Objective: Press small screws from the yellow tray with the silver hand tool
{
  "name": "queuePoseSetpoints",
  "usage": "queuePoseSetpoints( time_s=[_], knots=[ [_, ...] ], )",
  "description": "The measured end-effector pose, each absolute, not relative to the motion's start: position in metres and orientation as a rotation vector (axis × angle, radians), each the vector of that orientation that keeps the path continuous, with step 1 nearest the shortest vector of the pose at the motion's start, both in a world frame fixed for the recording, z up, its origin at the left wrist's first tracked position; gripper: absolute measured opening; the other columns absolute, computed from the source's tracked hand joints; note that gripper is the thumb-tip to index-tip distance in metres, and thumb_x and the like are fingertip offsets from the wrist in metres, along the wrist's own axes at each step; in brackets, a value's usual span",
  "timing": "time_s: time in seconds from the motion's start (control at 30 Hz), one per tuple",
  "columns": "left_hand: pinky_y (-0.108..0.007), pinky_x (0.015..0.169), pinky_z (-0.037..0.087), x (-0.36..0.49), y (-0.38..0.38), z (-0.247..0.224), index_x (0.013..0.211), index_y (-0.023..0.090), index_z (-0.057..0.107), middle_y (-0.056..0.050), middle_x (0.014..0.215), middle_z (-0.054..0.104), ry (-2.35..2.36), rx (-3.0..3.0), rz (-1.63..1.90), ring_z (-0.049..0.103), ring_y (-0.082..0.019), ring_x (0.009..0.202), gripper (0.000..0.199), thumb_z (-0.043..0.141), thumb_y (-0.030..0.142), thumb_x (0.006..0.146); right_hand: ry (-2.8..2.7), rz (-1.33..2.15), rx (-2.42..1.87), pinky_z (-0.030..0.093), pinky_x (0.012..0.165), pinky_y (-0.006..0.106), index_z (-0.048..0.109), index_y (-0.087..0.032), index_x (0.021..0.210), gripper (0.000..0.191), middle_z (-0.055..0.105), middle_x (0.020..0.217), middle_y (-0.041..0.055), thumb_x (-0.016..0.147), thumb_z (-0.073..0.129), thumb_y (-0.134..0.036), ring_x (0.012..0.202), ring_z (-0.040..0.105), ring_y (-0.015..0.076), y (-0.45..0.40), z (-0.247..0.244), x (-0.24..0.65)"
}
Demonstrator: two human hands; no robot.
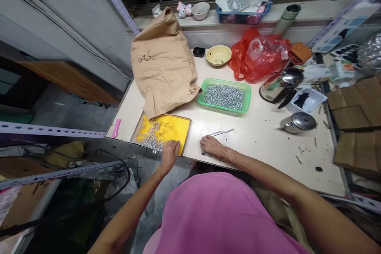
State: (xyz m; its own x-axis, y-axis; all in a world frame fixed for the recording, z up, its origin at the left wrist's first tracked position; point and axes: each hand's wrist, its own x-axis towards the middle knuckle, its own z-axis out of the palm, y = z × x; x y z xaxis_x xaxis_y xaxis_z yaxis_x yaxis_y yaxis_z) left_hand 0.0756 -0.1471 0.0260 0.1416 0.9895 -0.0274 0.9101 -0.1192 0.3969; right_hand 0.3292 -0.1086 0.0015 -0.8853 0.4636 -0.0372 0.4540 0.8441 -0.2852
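Observation:
My left hand [170, 154] is curled closed at the near right part of a shallow yellow-bottomed tray [178, 126]. Whatever its fingers hold, if anything, is hidden. Many small metal pins [152, 137] lie scattered in that tray, mostly on its left and near side. Close to the table's front edge, my right hand [214, 147] rests with its fingers bent and closed; a small dark bit shows under them, too small to name. Just beyond its knuckles lies a thin pointed strip [222, 131]. Further back, a green plastic basket [249, 99] holds a heap of similar metal pins [224, 97].
A large brown paper bag [163, 67] overlaps the tray's far edge. Behind the basket are a cream bowl [218, 58] and a red plastic bag [250, 61]. A kettle [287, 83] and a lidded metal jug [297, 122] stand right. A pink object [116, 128] lies left.

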Motion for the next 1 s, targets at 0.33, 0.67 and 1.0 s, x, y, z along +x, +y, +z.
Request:
queuePoseSetpoints(
  time_s=[0.33, 0.67, 1.0],
  knots=[
    [-0.032, 0.078, 0.046, 0.003, -0.047, 0.031, 0.1, 0.01, 0.069, -0.016, 0.099, 0.067, 2.489, 1.672, 0.104, 0.062, -0.025, 0.093, 0.032, 0.045, 0.029, 0.089, -1.997, 0.343, -1.342, 0.043, 0.082, 0.035, 0.059, -0.019, 0.101, 0.017, 0.062, 0.092, 0.0085, 0.094, 0.044, -0.023, 0.09, 0.055, 0.0219, -0.047, 0.087, 0.348],
    [-0.03, 0.074, 0.043, -0.014, -0.018, 0.009, 0.092, 0.013, 0.065, -0.013, 0.098, 0.065, 2.379, 1.689, -0.104, 0.062, -0.024, 0.092, 0.02, 0.055, 0.029, 0.084, -1.874, 0.492, -1.719, 0.049, 0.082, 0.041, 0.048, -0.017, 0.129, 0.04, 0.059, 0.109, 0.0131, 0.091, 0.044, -0.03, 0.095, 0.059, 0.0259, -0.079, 0.049, 0.385],
    [-0.027, 0.073, 0.042, -0.026, -0.027, 0.007, 0.09, 0.014, 0.061, -0.009, 0.092, 0.065, 2.428, 1.545, 0.065, 0.061, -0.02, 0.085, 0.015, 0.051, 0.024, 0.085, -1.709, 0.915, -1.785, 0.05, 0.077, 0.035, 0.062, -0.018, 0.103, 0.03, 0.065, 0.099, 0.0093, 0.091, 0.042, -0.037, 0.088, 0.064, 0.0214, -0.163, -0.007, 0.378]
  ],
)
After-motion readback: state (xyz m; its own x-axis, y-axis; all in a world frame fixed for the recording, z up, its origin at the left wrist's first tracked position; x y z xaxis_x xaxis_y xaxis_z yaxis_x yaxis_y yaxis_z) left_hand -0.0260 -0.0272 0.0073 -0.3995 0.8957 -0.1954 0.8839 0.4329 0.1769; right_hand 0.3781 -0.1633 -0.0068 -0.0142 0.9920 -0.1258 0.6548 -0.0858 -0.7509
